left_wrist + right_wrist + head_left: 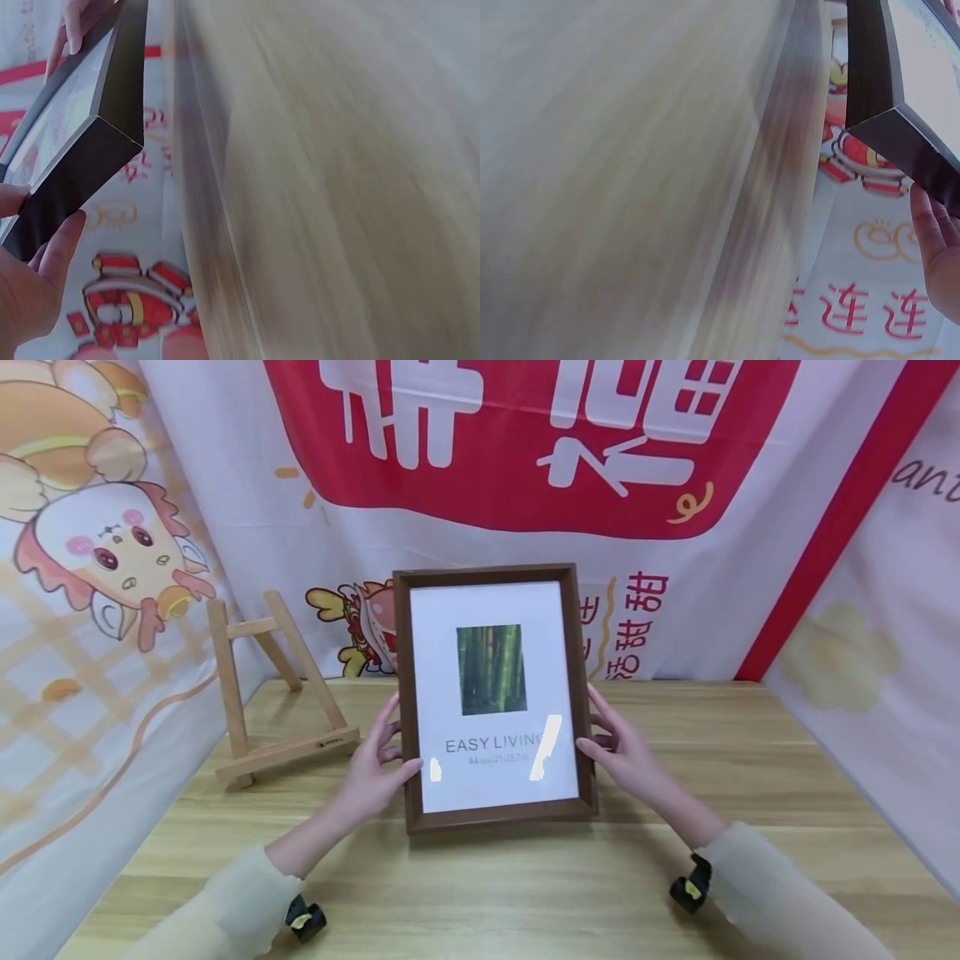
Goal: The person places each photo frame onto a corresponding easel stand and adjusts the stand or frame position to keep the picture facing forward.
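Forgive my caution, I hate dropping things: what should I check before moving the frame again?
1. Left hand gripping the frame: ok, at its left side.
2. Right hand gripping it: ok, at its right side.
3. Frame off the table: ok, the wrist views show a gap.
4. Easel upright, with nothing on its ledge: ok.
5. Left hand well clear of the easel: cannot tell; they look close.
6. Frame's back secured: cannot tell, hidden.

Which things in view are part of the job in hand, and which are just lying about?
In the job:
- picture frame, gripped by both sides
- left hand
- right hand

Not in use:
- wooden easel, untouched; possibly related, can't tell
- printed backdrop

Work surface, neither: wooden table
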Demonstrator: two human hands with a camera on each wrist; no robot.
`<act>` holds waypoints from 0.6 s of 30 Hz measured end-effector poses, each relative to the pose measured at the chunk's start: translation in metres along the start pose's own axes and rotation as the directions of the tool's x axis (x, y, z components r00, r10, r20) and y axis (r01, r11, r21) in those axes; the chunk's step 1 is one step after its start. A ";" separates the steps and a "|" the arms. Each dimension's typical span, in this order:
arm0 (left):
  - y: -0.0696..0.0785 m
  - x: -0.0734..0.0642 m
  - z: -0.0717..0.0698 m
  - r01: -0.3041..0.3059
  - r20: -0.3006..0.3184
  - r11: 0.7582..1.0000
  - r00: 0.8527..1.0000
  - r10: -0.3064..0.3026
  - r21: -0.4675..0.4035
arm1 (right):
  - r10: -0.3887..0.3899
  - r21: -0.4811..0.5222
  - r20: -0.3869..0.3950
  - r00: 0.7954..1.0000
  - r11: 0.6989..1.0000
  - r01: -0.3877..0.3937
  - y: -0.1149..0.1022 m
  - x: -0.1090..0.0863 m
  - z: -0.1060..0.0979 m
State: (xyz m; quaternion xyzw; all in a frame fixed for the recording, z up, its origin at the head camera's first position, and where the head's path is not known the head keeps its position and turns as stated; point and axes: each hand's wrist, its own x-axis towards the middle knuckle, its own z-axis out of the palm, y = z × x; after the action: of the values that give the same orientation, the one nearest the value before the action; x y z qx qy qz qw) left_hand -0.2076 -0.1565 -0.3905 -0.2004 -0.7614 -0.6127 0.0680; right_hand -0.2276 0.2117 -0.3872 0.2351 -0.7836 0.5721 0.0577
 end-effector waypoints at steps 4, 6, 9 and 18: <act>-0.003 -0.005 -0.018 -0.036 -0.049 0.996 0.998 0.040 0.088 | -0.048 0.017 0.011 0.999 0.999 0.048 -0.001 0.015 0.017; -0.002 -0.007 -0.026 -0.045 -0.069 0.987 0.996 0.056 0.153 | -0.081 0.021 0.014 0.997 0.997 0.080 0.000 0.023 0.026; 0.001 -0.010 -0.039 -0.051 -0.098 0.966 0.992 0.079 0.255 | -0.108 0.010 0.021 0.994 0.994 0.108 -0.001 0.034 0.038; 0.004 -0.017 -0.069 -0.062 -0.157 0.926 0.979 0.128 0.372 | -0.117 -0.018 0.045 0.992 0.993 0.118 -0.007 0.070 0.069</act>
State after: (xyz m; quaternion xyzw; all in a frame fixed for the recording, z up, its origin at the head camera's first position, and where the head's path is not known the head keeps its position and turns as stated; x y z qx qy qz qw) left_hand -0.2008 -0.2261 -0.3765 -0.1652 -0.8423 -0.4718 0.2018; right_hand -0.2739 0.1246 -0.3792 0.2928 -0.7753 0.5543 0.0766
